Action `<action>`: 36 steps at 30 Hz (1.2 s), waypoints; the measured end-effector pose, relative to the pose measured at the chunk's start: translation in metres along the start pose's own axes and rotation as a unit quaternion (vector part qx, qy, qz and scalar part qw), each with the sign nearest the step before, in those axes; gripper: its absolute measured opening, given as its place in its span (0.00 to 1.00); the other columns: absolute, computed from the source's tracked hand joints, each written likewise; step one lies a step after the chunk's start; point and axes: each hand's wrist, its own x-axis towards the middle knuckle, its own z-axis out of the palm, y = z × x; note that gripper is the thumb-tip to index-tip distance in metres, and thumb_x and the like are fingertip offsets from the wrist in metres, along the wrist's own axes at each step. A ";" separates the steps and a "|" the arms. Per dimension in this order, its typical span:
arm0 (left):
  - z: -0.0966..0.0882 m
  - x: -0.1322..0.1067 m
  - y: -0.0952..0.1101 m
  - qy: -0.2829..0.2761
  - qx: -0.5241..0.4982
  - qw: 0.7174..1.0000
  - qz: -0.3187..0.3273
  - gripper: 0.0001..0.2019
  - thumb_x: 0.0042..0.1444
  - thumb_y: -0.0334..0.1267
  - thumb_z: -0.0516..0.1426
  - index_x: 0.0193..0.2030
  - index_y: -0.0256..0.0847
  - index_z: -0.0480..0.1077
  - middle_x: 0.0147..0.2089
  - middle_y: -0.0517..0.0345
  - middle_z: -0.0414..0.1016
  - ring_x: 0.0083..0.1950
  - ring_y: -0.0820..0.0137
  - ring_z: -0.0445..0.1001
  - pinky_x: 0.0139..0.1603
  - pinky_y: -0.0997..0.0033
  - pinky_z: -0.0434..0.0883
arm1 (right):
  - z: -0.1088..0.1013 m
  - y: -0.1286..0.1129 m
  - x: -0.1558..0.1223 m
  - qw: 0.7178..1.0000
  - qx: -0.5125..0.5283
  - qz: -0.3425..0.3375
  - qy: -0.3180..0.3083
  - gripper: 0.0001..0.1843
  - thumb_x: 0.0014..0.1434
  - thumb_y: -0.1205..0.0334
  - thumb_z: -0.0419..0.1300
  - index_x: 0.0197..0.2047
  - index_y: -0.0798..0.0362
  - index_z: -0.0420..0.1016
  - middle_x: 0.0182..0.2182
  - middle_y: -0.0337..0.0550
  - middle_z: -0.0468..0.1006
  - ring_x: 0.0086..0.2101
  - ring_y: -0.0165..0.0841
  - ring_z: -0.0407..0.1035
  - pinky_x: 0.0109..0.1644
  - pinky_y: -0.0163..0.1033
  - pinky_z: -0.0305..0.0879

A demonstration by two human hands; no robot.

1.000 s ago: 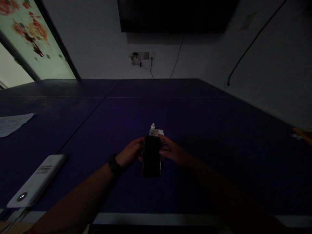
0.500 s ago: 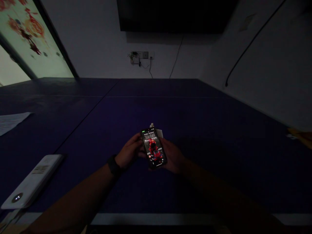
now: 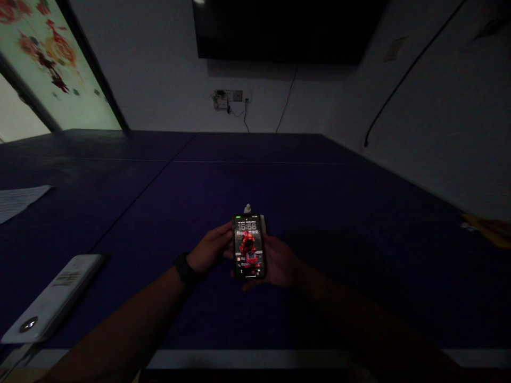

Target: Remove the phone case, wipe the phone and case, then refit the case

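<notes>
A lit phone (image 3: 249,247) showing 15:58 over a red picture is held upright between my two hands above the dark blue table. My left hand (image 3: 211,249) grips its left edge, a dark watch on the wrist. From the right, my right hand (image 3: 280,261) wraps round the other edge, with some fingers hidden behind the phone. Just past the phone's top edge stands a small white object (image 3: 248,208), mostly covered, its kind unclear. A pale corner of something shows behind the phone's upper right.
A white power bank (image 3: 56,298) with a cable lies at the left on the blue table (image 3: 223,186). Printed paper (image 3: 24,201) is farther left. A yellow item (image 3: 489,230) sits at the right edge. Ahead are a wall, sockets (image 3: 235,97) and a dark screen (image 3: 291,29).
The phone has turned from a slight tilt to nearly straight and come down a little. Both hands still hold it. The view has shifted slightly.
</notes>
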 end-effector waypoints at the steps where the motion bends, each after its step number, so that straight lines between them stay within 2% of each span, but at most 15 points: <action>1: -0.001 0.000 0.000 -0.004 0.004 1.000 -0.003 0.22 0.62 0.44 0.61 0.62 0.41 0.71 0.37 0.53 0.76 0.30 0.75 0.73 0.30 0.77 0.71 | 0.000 0.000 0.000 1.000 -0.005 -0.004 -0.003 0.32 0.67 0.37 0.43 0.58 0.53 0.69 0.54 0.56 0.77 0.45 0.46 0.77 0.49 0.56 0.70; 5: -0.003 -0.001 0.001 -0.021 0.018 1.000 -0.001 0.23 0.62 0.45 0.61 0.63 0.43 0.70 0.39 0.53 0.77 0.30 0.76 0.72 0.30 0.77 0.71 | 0.000 0.001 0.001 1.000 -0.016 -0.010 -0.005 0.32 0.67 0.37 0.43 0.57 0.54 0.69 0.51 0.56 0.78 0.43 0.44 0.77 0.48 0.54 0.71; 10: -0.002 -0.002 0.001 -0.005 0.026 1.000 -0.008 0.24 0.61 0.45 0.61 0.63 0.43 0.69 0.41 0.51 0.77 0.34 0.73 0.74 0.32 0.75 0.73 | -0.003 0.002 0.001 1.000 -0.014 -0.012 0.004 0.33 0.67 0.36 0.43 0.57 0.54 0.68 0.50 0.56 0.79 0.43 0.44 0.77 0.48 0.55 0.71; 19: -0.005 -0.002 -0.001 0.001 0.032 0.999 -0.014 0.24 0.61 0.46 0.62 0.62 0.42 0.71 0.41 0.51 0.77 0.34 0.73 0.74 0.32 0.76 0.72 | -0.002 0.002 0.001 1.000 -0.017 -0.015 0.003 0.33 0.68 0.38 0.41 0.58 0.54 0.67 0.51 0.57 0.78 0.43 0.44 0.77 0.50 0.57 0.71; 22: -0.004 -0.002 0.001 -0.004 0.033 0.999 -0.017 0.24 0.61 0.46 0.62 0.62 0.43 0.70 0.43 0.49 0.78 0.37 0.70 0.76 0.35 0.73 0.74 | 0.002 0.001 0.000 0.999 -0.031 -0.016 0.031 0.32 0.68 0.38 0.41 0.58 0.53 0.68 0.50 0.56 0.79 0.43 0.45 0.77 0.47 0.58 0.72; 25: 0.000 -0.003 0.002 -0.016 0.025 0.999 -0.015 0.25 0.62 0.50 0.60 0.63 0.41 0.69 0.48 0.45 0.78 0.43 0.65 0.78 0.40 0.67 0.76 | 0.004 0.001 0.001 0.989 -0.079 -0.049 0.119 0.29 0.68 0.39 0.44 0.56 0.51 0.70 0.47 0.53 0.80 0.40 0.45 0.77 0.40 0.55 0.74; 28: 0.006 -0.005 0.002 0.008 0.017 1.000 0.005 0.25 0.62 0.53 0.58 0.61 0.43 0.68 0.52 0.44 0.76 0.45 0.62 0.78 0.40 0.63 0.77 | 0.003 0.003 0.005 0.951 -0.166 -0.128 0.228 0.26 0.66 0.40 0.49 0.52 0.52 0.72 0.41 0.49 0.81 0.37 0.41 0.76 0.40 0.49 0.73; 30: 0.010 -0.006 0.003 0.041 0.017 0.999 0.022 0.23 0.62 0.53 0.58 0.60 0.46 0.67 0.52 0.48 0.75 0.43 0.64 0.77 0.36 0.66 0.77 | 0.002 0.003 0.006 0.912 -0.255 -0.172 0.272 0.25 0.64 0.40 0.53 0.46 0.54 0.74 0.35 0.46 0.80 0.35 0.38 0.74 0.39 0.43 0.70; 32: 0.014 -0.008 0.006 0.069 0.042 0.996 0.044 0.20 0.62 0.51 0.58 0.57 0.45 0.68 0.47 0.53 0.74 0.40 0.68 0.75 0.33 0.71 0.74 | 0.004 0.001 0.004 0.880 -0.324 -0.191 0.291 0.22 0.62 0.42 0.57 0.41 0.54 0.74 0.30 0.41 0.77 0.31 0.34 0.71 0.35 0.38 0.65; 34: 0.017 -0.011 0.011 0.082 0.118 0.987 0.078 0.17 0.62 0.50 0.59 0.51 0.42 0.70 0.42 0.56 0.74 0.39 0.70 0.72 0.36 0.72 0.71 | 0.009 -0.004 -0.002 0.845 -0.400 -0.199 0.293 0.19 0.63 0.44 0.56 0.37 0.53 0.73 0.27 0.37 0.74 0.28 0.31 0.66 0.32 0.37 0.59; 35: 0.019 -0.013 0.014 0.088 0.171 0.976 0.101 0.16 0.62 0.50 0.59 0.48 0.41 0.71 0.41 0.57 0.73 0.39 0.70 0.71 0.38 0.72 0.70 | 0.014 -0.006 -0.006 0.818 -0.452 -0.200 0.293 0.17 0.64 0.47 0.55 0.37 0.52 0.72 0.26 0.36 0.73 0.27 0.31 0.65 0.31 0.36 0.56; 36: 0.021 -0.015 0.018 0.095 0.225 0.962 0.125 0.15 0.62 0.50 0.59 0.46 0.40 0.71 0.40 0.57 0.73 0.40 0.70 0.70 0.41 0.71 0.69 | 0.018 -0.008 -0.010 0.779 -0.518 -0.201 0.292 0.15 0.66 0.49 0.54 0.36 0.51 0.71 0.25 0.36 0.72 0.26 0.31 0.65 0.31 0.37 0.54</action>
